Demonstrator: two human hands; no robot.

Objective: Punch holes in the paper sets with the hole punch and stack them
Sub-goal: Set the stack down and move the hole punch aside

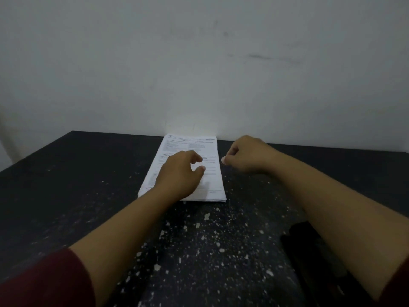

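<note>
- Dim room, pale scuffed wall (199, 52) behind; black table (66, 185) speckled all over with white flecks, some possibly punched-out paper bits, though too small to tell.
- Left hand (179, 173) palm-down over the near half of the paper stack (190, 145), fingers loosely curled and half open, thumb out to the side; resting on or just above the top sheet, contact not certain; nothing gripped.
- Right hand (245, 155) just beside the stack's right edge, curled into a loose fist, fingertips tucked under; apparently empty, though the inside of the fist is hidden.
- Stack lying flat at the far middle of the table, close to the wall, edges fairly square, printed text facing up.
- Dark bulky object (309, 251) at the near right, partly under the right forearm; likely the hole punch, but too dark to confirm.
- No punched holes discernible along any visible paper edge; whether this pile is the finished stack or the unpunched supply cannot be told.
- Only one pile in sight, no sheets in the punch, so progress unclear; judged either very early or very late, with both hands free for the next set.
</note>
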